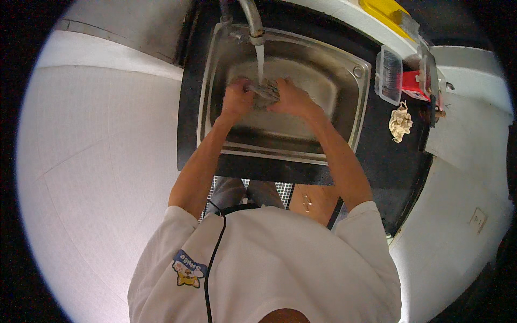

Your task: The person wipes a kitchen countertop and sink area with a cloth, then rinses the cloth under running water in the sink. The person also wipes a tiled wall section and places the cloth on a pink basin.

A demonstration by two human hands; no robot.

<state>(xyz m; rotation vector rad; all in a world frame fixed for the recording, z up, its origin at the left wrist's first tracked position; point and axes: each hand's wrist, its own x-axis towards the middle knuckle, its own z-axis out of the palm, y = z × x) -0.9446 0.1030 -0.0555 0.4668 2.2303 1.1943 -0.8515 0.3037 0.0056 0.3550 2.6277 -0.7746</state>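
Note:
Water runs from the metal faucet [257, 38] into the stainless steel sink [282, 133]. Under the stream, a wet, see-through object [266, 89] is held between my two hands; splashing and blur hide what kind it is. My left hand [238, 99] grips its left side with curled fingers. On its right side, my right hand [293, 98] has its fingers and thumb around the edge. Both hands are inside the basin, a little above its bottom.
Right of the sink, a clear plastic container [389, 76] stands on the black countertop [375, 161] by a red package [414, 85]. A crumpled beige cloth [400, 122] lies nearer me. A yellow lid or tray [385, 16] is at the back right. A white wall [101, 141] borders the left.

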